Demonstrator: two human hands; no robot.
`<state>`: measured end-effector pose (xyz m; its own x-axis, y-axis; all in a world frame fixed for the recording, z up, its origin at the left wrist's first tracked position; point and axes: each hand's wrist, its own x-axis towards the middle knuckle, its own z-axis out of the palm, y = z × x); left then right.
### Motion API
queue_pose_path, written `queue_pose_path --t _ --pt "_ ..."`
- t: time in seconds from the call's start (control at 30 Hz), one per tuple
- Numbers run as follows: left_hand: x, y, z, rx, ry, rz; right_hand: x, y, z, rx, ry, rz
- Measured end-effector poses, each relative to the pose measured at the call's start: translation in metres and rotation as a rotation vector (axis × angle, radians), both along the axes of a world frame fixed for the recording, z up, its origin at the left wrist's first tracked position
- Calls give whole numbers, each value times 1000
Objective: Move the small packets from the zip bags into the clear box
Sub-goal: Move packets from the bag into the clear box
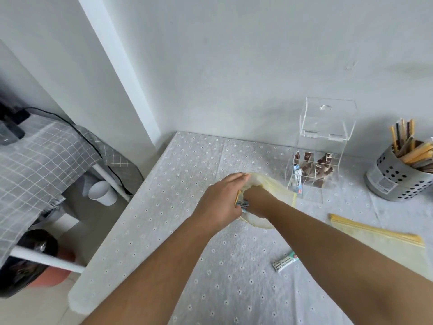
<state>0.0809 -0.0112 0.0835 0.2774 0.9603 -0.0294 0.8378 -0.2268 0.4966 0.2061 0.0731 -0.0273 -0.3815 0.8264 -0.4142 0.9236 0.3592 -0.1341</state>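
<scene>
A clear yellowish zip bag (pixel 269 184) lies open at the middle of the table. My left hand (pixel 222 200) grips its near edge, with small blue-and-white packets (pixel 243 205) showing at my fingers. My right hand (pixel 257 200) is pushed inside the bag; its fingers are hidden. The clear box (pixel 323 146) stands just right of the bag with its lid raised, holding several brown packets and some blue-and-white ones. One loose packet (pixel 285 263) lies on the cloth under my right forearm.
A second zip bag (pixel 375 233) with a yellow seal lies flat at the right. A perforated metal cup (pixel 396 181) full of stick sachets stands at the far right. The table's left edge drops to a floor with a white cup (pixel 103 192).
</scene>
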Motion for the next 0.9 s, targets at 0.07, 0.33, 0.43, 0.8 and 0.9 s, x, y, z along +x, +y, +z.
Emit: queue_pose_path --t 0.07,0.33,0.43,0.8,0.9 --pt "1 0 1 -8 6 -2 2 2 3 -16 22 -17" --pt "2 -1 7 -26 30 4 8 -3 21 -105 330 -216" --pt "2 -1 7 -27 25 2 10 -3 28 -227 539 -398" --pt "1 -2 4 15 25 16 6 -13 41 -211 595 -438" --pt "2 2 7 12 36 33 10 -20 59 -121 547 -364"
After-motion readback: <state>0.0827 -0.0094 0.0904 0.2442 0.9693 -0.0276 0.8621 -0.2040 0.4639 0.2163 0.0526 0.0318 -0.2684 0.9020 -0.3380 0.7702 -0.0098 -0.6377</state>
